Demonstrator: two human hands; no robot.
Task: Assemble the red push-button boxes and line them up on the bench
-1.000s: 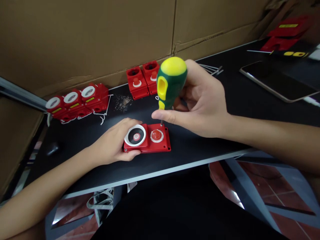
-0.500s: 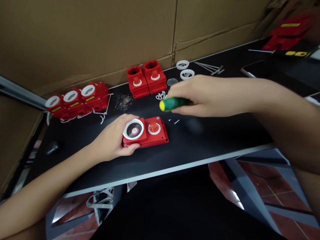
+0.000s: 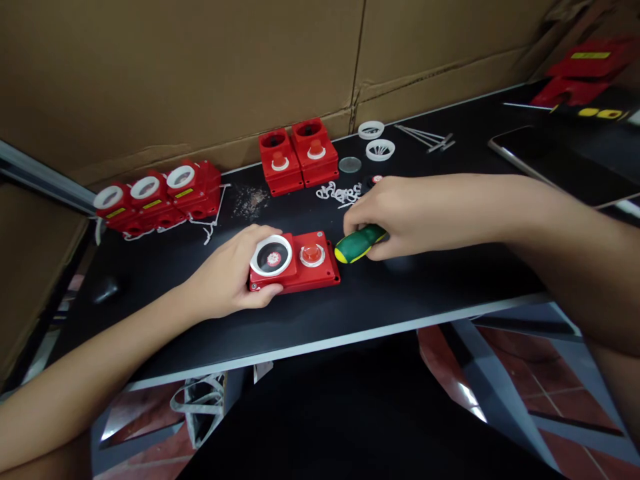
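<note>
My left hand (image 3: 240, 273) is closed around the left end of a red box (image 3: 305, 281) lying on the black table. A white ring (image 3: 289, 259) surrounds a dark round insert on this box, and a clear red button (image 3: 312, 253) with a white collar sits at its other end. Just right of the box, my right hand (image 3: 385, 213) grips a green and yellow screwdriver (image 3: 359, 245) by its handle. The screwdriver's blade is hidden from me. Behind the right hand lie tangled white cords (image 3: 339, 193).
Two red boxes (image 3: 285, 179) stand at the back, near white rings (image 3: 380, 150) and a clear disc (image 3: 350, 165). Several ringed red boxes (image 3: 195, 200) line the left. Metal rods (image 3: 425, 139), a phone-like slab (image 3: 550, 167) and another screwdriver (image 3: 595, 113) lie right. Cardboard (image 3: 200, 80) walls the back.
My right hand has come down and slightly right with the screwdriver, to the table area beside the box. My left hand keeps its hold on the box. The view has shifted slightly.
</note>
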